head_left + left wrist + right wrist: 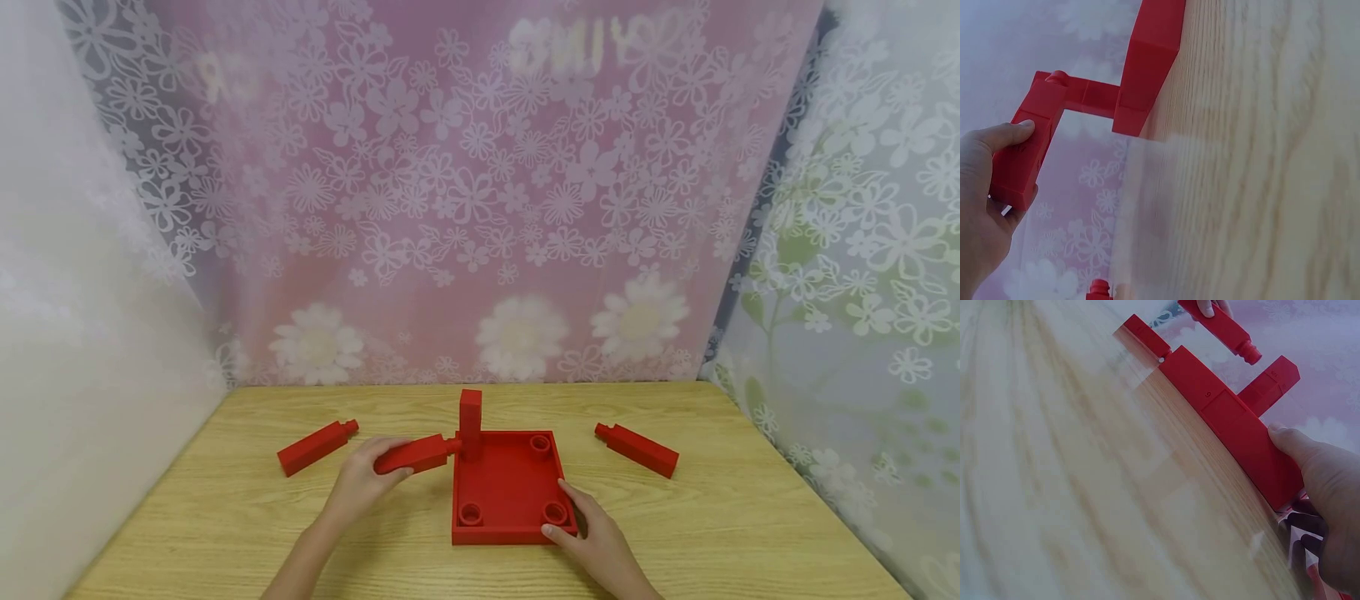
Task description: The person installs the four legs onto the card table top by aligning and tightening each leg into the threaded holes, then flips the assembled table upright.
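A red square tray-like base (513, 536) lies on the table with its raised rim upward. One red square leg (470, 414) stands upright in its far left corner; round sockets show in the other corners, such as the near left socket (470, 514). My left hand (362, 482) holds a second red leg (1027, 140) between thumb and fingers, tilted, its ridged peg pointing right beside the standing leg. In the right wrist view that peg hangs above the base. My right hand (600, 540) grips the base's near right corner, thumb on the near rim; some fingers are hidden.
Two more red legs lie on the wooden table (375, 558): a left leg (315, 448) beyond my left hand and a right leg (639, 451) beyond my right. Flowered cloth (480, 208) hangs behind the table's far edge, with further cloth on both sides.
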A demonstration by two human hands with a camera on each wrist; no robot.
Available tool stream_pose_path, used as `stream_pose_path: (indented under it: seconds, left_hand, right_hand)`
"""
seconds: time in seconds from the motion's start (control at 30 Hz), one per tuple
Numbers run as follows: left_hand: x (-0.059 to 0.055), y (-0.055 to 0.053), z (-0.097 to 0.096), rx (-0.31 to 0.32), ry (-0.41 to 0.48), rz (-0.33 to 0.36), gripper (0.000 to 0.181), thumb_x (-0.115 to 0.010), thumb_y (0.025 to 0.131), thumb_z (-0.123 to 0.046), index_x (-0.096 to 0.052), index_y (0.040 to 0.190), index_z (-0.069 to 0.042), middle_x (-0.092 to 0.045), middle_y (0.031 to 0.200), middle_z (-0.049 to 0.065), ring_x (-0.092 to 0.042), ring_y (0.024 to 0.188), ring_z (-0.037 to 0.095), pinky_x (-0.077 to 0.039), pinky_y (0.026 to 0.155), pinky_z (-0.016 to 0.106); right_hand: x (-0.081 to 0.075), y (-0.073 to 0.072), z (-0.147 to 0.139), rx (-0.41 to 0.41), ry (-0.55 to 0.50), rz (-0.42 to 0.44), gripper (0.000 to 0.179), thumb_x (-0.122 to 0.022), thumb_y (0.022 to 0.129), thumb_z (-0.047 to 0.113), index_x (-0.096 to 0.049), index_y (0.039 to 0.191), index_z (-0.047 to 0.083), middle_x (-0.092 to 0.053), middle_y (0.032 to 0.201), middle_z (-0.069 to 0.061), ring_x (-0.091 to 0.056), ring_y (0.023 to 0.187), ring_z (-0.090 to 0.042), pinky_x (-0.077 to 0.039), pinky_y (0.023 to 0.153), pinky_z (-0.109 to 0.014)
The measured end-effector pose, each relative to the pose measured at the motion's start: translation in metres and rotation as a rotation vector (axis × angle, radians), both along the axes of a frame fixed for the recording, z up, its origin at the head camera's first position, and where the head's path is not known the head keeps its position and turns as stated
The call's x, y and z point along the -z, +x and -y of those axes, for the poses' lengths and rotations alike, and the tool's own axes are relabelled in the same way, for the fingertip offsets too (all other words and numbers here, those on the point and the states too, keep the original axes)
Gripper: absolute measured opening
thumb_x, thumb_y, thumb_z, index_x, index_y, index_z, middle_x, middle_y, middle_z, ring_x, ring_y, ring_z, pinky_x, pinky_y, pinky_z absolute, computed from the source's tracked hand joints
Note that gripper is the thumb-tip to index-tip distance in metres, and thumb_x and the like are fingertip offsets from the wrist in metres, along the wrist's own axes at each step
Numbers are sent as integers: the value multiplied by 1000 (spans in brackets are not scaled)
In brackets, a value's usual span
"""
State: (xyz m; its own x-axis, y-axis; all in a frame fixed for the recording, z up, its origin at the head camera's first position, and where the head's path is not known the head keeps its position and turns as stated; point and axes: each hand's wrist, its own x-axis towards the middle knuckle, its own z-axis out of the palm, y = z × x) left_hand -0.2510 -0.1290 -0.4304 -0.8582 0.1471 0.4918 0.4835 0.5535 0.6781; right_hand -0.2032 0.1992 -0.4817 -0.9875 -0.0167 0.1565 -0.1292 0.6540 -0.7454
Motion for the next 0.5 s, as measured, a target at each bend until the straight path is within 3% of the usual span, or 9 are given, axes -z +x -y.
stream_pose_path:
  seconds: [0.5]
  left_hand:
    - [-6,-8,-31,93,-11,-5,39,-77,73,-5,-67,110,-9,-61,104,0,-58,91,18,-50,73,32]
  right_hand:
    - [0,0,0,4,13,9,77,-71,74,50,-46,135,9,-47,131,-15,-42,120,-35,-36,93,-51]
